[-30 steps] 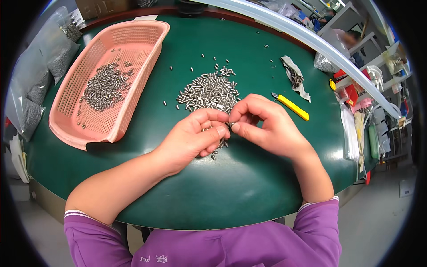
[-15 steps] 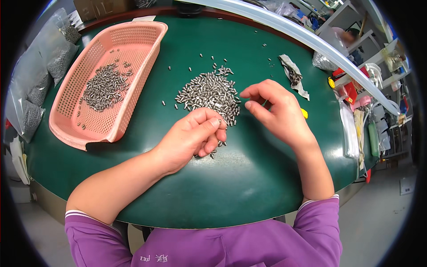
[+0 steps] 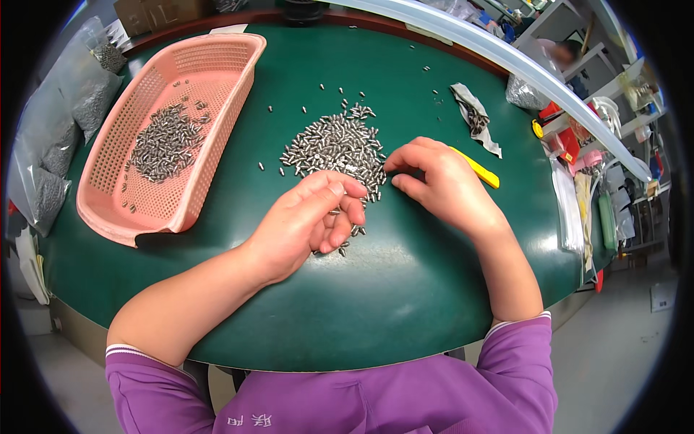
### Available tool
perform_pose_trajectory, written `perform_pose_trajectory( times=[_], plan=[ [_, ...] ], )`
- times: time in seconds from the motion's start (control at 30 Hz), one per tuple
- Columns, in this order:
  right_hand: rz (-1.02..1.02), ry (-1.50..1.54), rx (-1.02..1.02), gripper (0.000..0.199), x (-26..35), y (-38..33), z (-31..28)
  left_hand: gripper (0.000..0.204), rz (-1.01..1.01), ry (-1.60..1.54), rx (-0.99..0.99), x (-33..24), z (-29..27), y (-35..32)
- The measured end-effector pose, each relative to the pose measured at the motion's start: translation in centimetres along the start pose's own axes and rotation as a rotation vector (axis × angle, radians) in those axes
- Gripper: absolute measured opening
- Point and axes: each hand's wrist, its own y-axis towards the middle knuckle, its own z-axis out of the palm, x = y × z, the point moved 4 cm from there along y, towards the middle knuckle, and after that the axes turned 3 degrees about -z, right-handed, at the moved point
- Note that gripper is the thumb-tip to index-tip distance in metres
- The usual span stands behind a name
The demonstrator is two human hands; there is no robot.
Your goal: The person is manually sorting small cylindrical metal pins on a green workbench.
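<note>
A heap of small shiny metal parts (image 3: pixel 336 145), short cylinders with pointed ends, lies on the green tabletop. At its near edge is my left hand (image 3: pixel 300 224), its fingers loosely curled. A small metal part (image 3: pixel 335 212) shows inside those fingers; whether there are more in the palm is hidden. My right hand (image 3: pixel 444 184) is at the heap's right edge, fingers bent. Its thumb and index finger are apart, with nothing visible between them, and the index fingertip is beside the outermost parts. A few parts (image 3: pixel 343 249) lie just below my left hand.
To the left stands a pink perforated basket (image 3: pixel 191 195) with more metal parts inside. Filled clear bags (image 3: pixel 54 159) line the left edge. Behind my right hand lie a yellow-handled tool (image 3: pixel 477 168) and a crumpled grey strip (image 3: pixel 475 119). A white bar (image 3: pixel 506 54) crosses the far right.
My left thumb has lifted from its pinch, and the fingers have loosened. My right hand has shifted slightly down, its fingertips nearer the heap, uncovering more of the yellow-handled tool.
</note>
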Motion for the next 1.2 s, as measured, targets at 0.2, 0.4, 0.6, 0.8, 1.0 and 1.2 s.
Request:
perform_pose_trajectory(
  times=[0.2,0.4,0.6,0.8,1.0,1.2],
  plan=[
    [-0.045,-0.024,0.042,0.012,0.2,0.1,0.2,0.028,0.01,0.014,-0.032,-0.2,-0.1,0.0],
    [0.004,0.177,0.04,0.01,1.6,0.2,-0.4,0.023,-0.003,0.068,-0.036,-0.1,-0.3,0.0],
    [-0.085,0.568,0.106,0.007,4.1,-0.5,0.7,0.019,-0.052,0.143,-0.031,-0.3,0.5,-0.1],
    [0.017,0.58,0.018,0.009,3.4,-0.2,0.2,0.014,-0.017,0.078,-0.006,0.0,0.0,-0.1],
    [-0.089,0.104,-0.014,0.012,1.4,0.0,-0.3,0.015,-0.01,0.103,-0.018,0.0,-0.1,0.0],
    [-0.114,-0.023,0.051,0.012,1.3,-0.2,0.1,0.019,-0.042,0.059,-0.03,-0.1,0.0,0.0]
  ],
)
